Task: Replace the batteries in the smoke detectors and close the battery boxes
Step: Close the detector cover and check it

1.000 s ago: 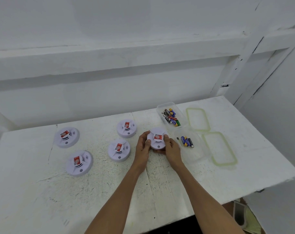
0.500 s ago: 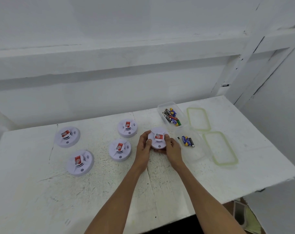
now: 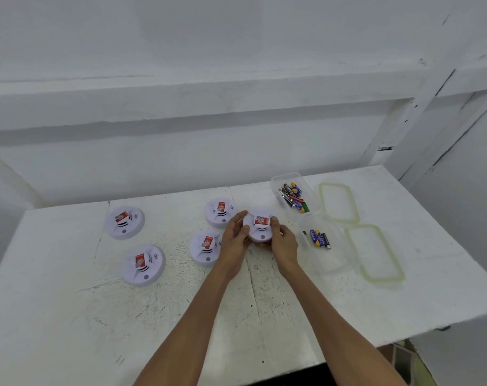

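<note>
Both hands grip one round white plastic smoke detector (image 3: 259, 229) with a red label: the left hand (image 3: 234, 238) is curled on its left rim, the right hand (image 3: 283, 242) on its right rim with the thumb on top. It sits low over the scuffed white table (image 3: 153, 330), perhaps lifted slightly, between four other white smoke detectors (image 3: 124, 222) and two clear plastic boxes (image 3: 334, 267) holding loose batteries (image 3: 292, 196)

Bright, even light with wide-angle bend
We find only faint shadow beneath the left hand (image 3: 234, 240) and right hand (image 3: 284, 244); the smoke detector (image 3: 260, 229) they grip looks soft, and the wall ledge (image 3: 208, 104) beyond them bows.
</note>
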A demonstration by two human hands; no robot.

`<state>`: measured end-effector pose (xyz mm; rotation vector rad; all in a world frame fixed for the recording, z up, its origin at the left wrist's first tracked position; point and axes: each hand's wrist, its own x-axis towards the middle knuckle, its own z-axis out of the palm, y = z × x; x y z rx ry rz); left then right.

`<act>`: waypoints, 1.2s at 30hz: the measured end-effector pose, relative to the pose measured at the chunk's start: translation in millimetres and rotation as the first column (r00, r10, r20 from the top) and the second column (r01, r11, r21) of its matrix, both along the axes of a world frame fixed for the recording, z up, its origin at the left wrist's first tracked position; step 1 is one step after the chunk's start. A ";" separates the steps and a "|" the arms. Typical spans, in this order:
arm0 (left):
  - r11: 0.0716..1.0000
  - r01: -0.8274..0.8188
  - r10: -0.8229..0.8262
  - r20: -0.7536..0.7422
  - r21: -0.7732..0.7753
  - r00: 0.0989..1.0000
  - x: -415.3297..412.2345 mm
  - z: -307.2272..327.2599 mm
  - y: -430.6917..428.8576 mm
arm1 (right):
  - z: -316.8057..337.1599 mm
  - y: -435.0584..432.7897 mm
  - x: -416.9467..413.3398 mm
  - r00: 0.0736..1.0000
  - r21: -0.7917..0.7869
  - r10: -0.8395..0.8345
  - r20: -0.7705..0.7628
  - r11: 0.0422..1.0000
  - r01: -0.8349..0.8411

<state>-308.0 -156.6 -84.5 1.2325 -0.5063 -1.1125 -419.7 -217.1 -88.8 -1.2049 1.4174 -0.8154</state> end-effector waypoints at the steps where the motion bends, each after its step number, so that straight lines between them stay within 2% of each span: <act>1: 1.000 -0.008 0.008 0.004 -0.005 1.000 6.8 5.0 0.5 | 7.2 0.5 7.3 1.000 -0.009 0.007 0.018 1.000 -0.007; 5: 0.997 -0.075 0.077 0.055 -0.033 0.996 45.1 29.7 7.9 | 41.6 6.2 43.8 0.988 -0.019 0.080 0.134 0.997 -0.079; 11: 0.957 -0.283 0.275 0.117 0.062 0.954 114.9 36.1 27.6 | 65.6 16.7 107.8 0.934 -0.067 0.355 0.036 0.934 -0.352; 13: 0.943 -0.326 0.310 0.168 0.073 0.936 136.1 31.9 36.5 | 66.1 18.7 129.1 0.909 -0.088 0.416 -0.039 0.904 -0.418; 18: 0.929 -0.327 0.277 0.259 0.173 0.925 164.1 29.1 56.7 | 54.1 24.6 164.5 0.815 -0.014 0.534 -0.226 0.834 -0.551; 21: 0.902 -0.356 0.262 0.345 0.243 0.901 189.2 -14.1 56.3 | 55.3 31.3 173.9 0.782 -0.004 0.556 -0.282 0.815 -0.580; 23: 0.896 -0.332 0.216 0.364 0.296 0.906 188.0 -10.9 58.8 | 54.5 32.5 175.8 0.763 -0.003 0.565 -0.313 0.803 -0.596; 26: 0.896 -0.329 0.180 0.431 0.300 0.884 167.8 23.3 63.8 | 48.8 32.5 175.1 0.735 0.007 0.597 -0.322 0.778 -0.629; 33: 0.897 -0.312 0.143 0.464 0.312 0.874 167.3 22.6 60.0 | 48.1 25.6 162.6 0.715 -0.061 0.626 -0.312 0.738 -0.673; 36: 0.888 -0.339 0.133 0.530 0.312 0.837 163.4 27.6 56.8 | 44.8 20.3 156.6 0.743 -0.107 0.590 -0.316 0.756 -0.646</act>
